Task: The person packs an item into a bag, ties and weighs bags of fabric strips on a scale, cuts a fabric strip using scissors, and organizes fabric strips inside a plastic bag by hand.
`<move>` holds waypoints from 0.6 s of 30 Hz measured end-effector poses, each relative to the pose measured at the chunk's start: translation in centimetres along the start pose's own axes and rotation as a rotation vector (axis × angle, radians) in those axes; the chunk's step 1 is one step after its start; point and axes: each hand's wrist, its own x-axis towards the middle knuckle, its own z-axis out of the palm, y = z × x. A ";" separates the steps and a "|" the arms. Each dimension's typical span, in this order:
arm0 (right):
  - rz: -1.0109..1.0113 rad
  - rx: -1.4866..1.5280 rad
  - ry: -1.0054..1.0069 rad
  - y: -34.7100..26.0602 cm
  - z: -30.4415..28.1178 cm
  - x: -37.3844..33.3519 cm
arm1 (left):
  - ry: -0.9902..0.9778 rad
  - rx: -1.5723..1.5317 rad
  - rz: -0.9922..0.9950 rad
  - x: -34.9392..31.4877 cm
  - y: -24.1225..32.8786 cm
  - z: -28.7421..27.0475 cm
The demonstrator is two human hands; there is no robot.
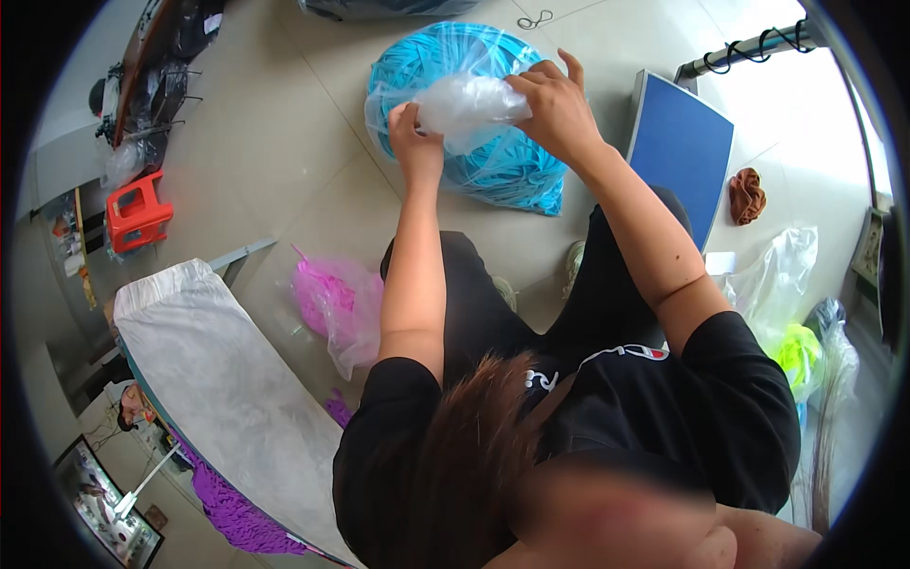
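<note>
Floor (284, 142): pale glossy tile w/ thin grout lines, most of the room's visible surface. Person seated, black top and black trousers, both arms stretched fwd. Left hand (415, 142): closed on the near-left edge of a clear plastic bag (469, 106), thumb up. Right hand (555, 109): fingers curled over the bag's right end, gripping it. The bag is bunched between both hands, held just above a large clear sack of bright blue cord (455, 57) that sits on the floor directly ahead of the knees. Left of the legs: pink plastic bag (327, 299) on the floor, near a long grey-white table top (223, 379) running diag. to lower left; purple material (237, 517) hangs at its lower edge. Far left: red plastic stool (137, 213), beside cluttered shelving. Right: blue board (678, 152) leaning on edge, brown cloth (746, 195) on the floor beyond it, clear bag w/ neon yellow-green contents (791, 327) at lower right. Top right: bright glare from a doorway.
</note>
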 end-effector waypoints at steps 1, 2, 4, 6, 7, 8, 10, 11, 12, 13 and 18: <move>-0.009 0.004 -0.004 -0.2 -0.3 0.4 | 0.081 0.160 0.159 0.2 0.7 -0.4; -0.015 0.115 -0.021 -0.5 -1.0 0.9 | 0.089 0.163 0.153 0.3 -0.1 -1.0; -0.039 0.261 0.153 0.1 -1.1 1.2 | 0.196 -0.094 -0.059 0.5 -1.7 -2.6; -0.004 0.419 0.239 1.0 -1.1 0.8 | 0.218 -0.085 -0.078 0.2 -1.5 -3.0; 0.023 0.476 0.339 0.8 -0.8 0.6 | 0.241 -0.074 -0.088 0.1 -1.5 -3.2; 0.052 0.514 0.412 0.7 -0.6 0.6 | 0.261 0.034 -0.027 -0.2 -1.8 -3.2; 0.254 0.637 0.344 -0.1 -0.8 0.3 | 0.305 0.007 0.036 0.0 -2.3 -3.0; 0.367 0.736 0.266 -0.6 -1.0 0.2 | 0.347 -0.018 0.104 0.3 -2.6 -2.9; 0.361 0.739 0.263 -0.1 -1.2 0.5 | 0.349 -0.041 0.056 0.4 -2.9 -2.9; 0.496 1.026 -0.006 1.2 -1.6 0.9 | 0.353 -0.047 0.055 0.2 -3.1 -2.9; 0.641 1.206 -0.437 2.8 -3.2 -0.2 | 0.047 0.215 0.418 -0.7 0.2 -3.2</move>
